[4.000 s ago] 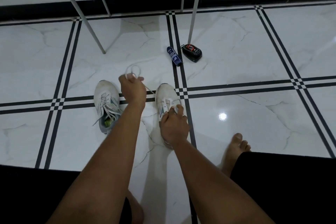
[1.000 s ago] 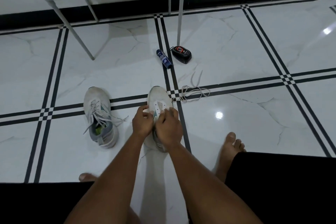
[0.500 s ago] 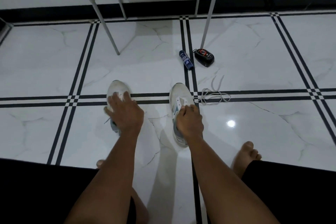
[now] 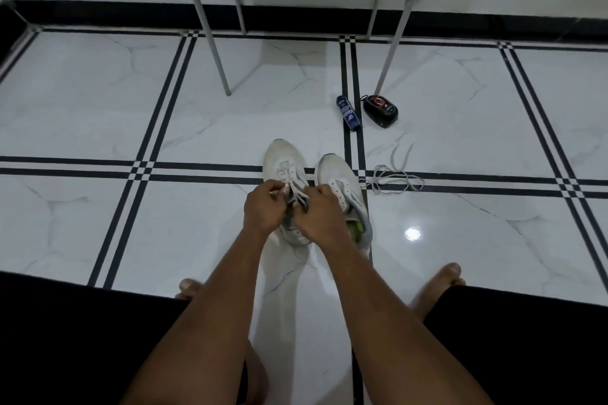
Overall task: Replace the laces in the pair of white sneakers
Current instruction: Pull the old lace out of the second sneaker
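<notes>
Here, blue tube (image 4: 348, 112) label unreadable, both hands (image 4: 263, 209) pinching laces (image 4: 291, 186)

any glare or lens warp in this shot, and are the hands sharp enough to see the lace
Head view: one bright ceiling-light reflection glares off the glossy floor, right of the sneakers. Wide-angle warp bows the black tile lines near the edges. Light is dim and even, shadows soft. The left hand and right hand are slightly soft, but the lace they pinch is readable.

Under both hands (image 4: 263, 209), the sneakers (image 4: 281, 158) look like matt white cloth, with woven laces. Right of them, the floor (image 4: 460, 223) is glossy, smooth marble-look tile. Beyond, rack legs (image 4: 217, 59) seem painted metal.
</notes>
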Action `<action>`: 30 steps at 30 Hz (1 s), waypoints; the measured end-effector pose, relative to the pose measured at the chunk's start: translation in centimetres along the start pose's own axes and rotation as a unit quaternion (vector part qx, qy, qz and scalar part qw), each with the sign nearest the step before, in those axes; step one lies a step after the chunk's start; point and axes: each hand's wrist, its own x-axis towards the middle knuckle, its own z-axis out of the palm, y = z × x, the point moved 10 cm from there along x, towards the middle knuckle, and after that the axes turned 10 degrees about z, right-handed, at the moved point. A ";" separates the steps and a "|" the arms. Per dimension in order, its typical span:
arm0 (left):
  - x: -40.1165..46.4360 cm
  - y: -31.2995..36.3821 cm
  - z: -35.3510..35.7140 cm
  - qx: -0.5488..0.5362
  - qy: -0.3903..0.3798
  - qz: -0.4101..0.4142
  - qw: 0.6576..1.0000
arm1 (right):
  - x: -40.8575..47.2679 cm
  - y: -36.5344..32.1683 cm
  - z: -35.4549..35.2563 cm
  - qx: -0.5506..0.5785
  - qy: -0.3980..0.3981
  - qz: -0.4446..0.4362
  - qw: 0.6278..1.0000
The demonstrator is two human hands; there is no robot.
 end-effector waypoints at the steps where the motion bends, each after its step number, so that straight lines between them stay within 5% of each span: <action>1: 0.0 -0.2 -0.2 -0.001 0.003 -0.012 1.000 | -0.1 0.4 0.2 0.002 -0.011 0.015 1.000; 11: 2.9 1.2 -1.9 0.015 -0.054 -0.037 0.998 | -1.5 -0.3 0.6 -0.141 0.017 0.023 0.990; 14: 4.4 3.1 -3.9 -0.197 0.020 -0.078 0.977 | -1.3 -0.8 1.2 -0.183 0.006 0.023 0.983; 17: 5.7 4.6 -6.7 -0.415 0.115 -0.128 0.893 | -1.0 -0.8 1.2 -0.184 -0.010 0.037 0.982; 18: 5.9 4.7 -7.8 -0.405 0.130 -0.127 0.896 | -1.0 -0.9 1.0 -0.180 -0.012 0.037 0.983; 20: 6.2 4.5 -8.9 -0.240 0.104 -0.100 0.960 | -1.0 -0.9 0.7 -0.164 -0.014 0.039 0.986; 22: 6.2 3.6 -7.0 -0.032 -0.021 -0.048 0.998 | -1.0 -0.9 0.6 -0.149 -0.017 0.041 0.988; 25: 4.3 1.8 -2.0 0.108 -0.186 0.004 0.977 | -1.1 -0.9 0.5 -0.129 -0.018 0.043 0.991; 28: 3.7 1.9 -1.3 0.170 -0.142 0.032 0.974 | -1.0 -0.9 0.6 -0.121 -0.018 0.042 0.992; 30: 4.6 2.5 -3.5 0.168 -0.045 0.019 0.985 | -0.8 -0.8 0.8 -0.120 -0.021 0.044 0.992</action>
